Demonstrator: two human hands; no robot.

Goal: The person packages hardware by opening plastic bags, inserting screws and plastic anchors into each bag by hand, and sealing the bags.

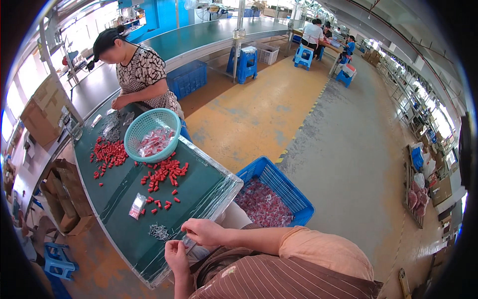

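Pictured at a green counter, to the near side of a turquoise basket, with left hand and right hand close together at the edge and with fingers curled in, nearly closed — impossible to tell whether gripping anything. Facing a small pile of slim grey pieces just beside the fingertips, with a flat clear bag lying between that pile and the basket and loose red pieces scattered from bag to basket. Surrounded by a red heap left of the basket, a dark grey heap beyond it, and red-filled packets inside the basket. Flanked, low to the basket's right, by a blue crate of similar packets — and joined, beyond the basket, by a co-worker in a patterned top.
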